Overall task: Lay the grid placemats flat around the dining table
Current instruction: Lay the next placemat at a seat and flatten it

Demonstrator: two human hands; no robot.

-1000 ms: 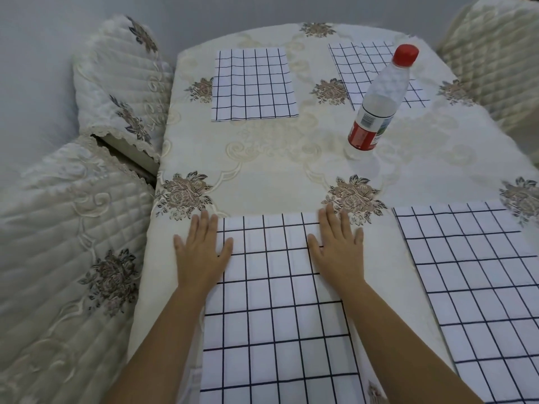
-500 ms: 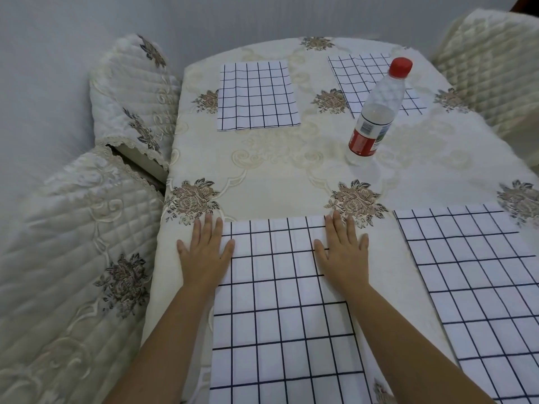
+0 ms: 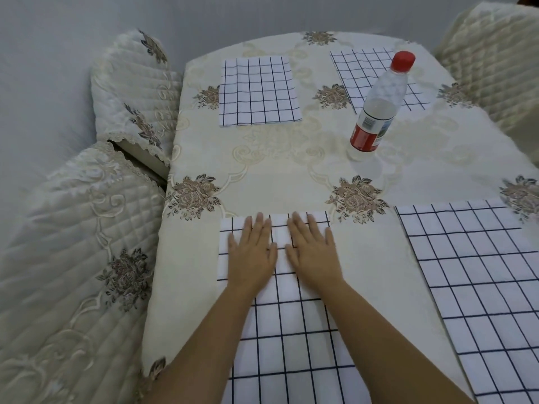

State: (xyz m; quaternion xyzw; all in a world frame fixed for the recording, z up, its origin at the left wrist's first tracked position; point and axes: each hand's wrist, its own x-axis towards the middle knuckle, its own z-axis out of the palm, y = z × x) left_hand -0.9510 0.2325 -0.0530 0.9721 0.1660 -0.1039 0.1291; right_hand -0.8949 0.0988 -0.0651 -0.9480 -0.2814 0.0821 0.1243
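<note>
A white placemat with a dark grid (image 3: 291,330) lies flat at the near edge of the dining table (image 3: 291,158). My left hand (image 3: 250,252) and my right hand (image 3: 313,252) rest palm down on its far end, side by side near its middle, fingers spread. A second grid placemat (image 3: 478,281) lies flat at the near right. A third placemat (image 3: 259,90) lies at the far left. A fourth placemat (image 3: 367,74) lies at the far right, partly behind a bottle.
A clear water bottle (image 3: 379,106) with a red cap and red label stands right of the table's middle. Quilted cream chair covers stand at the left (image 3: 73,258), far left (image 3: 134,88) and far right (image 3: 493,56). The floral tablecloth hangs over the table's left edge.
Both hands have slid inward from the near placemat's side edges toward its middle and now lie close together. The view has shifted slightly.
</note>
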